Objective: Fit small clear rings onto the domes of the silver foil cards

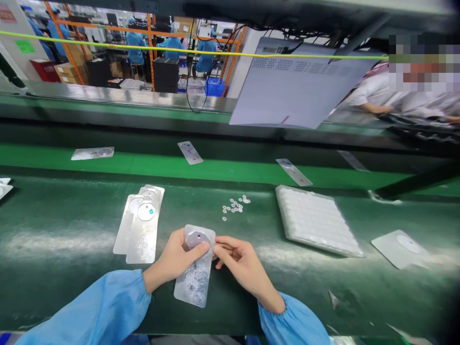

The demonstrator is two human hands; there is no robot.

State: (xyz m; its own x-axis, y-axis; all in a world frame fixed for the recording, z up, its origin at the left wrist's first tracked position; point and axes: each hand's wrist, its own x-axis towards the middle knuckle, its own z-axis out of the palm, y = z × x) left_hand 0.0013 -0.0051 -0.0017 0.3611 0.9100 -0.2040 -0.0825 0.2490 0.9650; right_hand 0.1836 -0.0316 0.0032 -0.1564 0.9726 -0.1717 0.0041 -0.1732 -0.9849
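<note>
- Clear plastic makes up the card (196, 282) that both hands hold just above the dark green table (72, 239), close to the near edge and roughly in the middle of the view.
- The left hand (178, 261) is closed round the card's upper left side, with the thumb pressed on top beside the round bubble.
- The right hand (239, 266) has its fingers curled, and the fingertips (217, 250) nip the card's upper right edge; whether anything small sits between them cannot be told.
- Both wrists come out of blue sleeves (108, 306).
- A stack of similar cards (140, 225) lies just left of the left hand.
- Small white discs (235, 206) are scattered beyond the hands.
- A white tray (316, 220) rests to the right, with another flat card (398, 247) further right.
- Three single cards (190, 152) lie well apart on the bright green belt (143, 165) behind.
</note>
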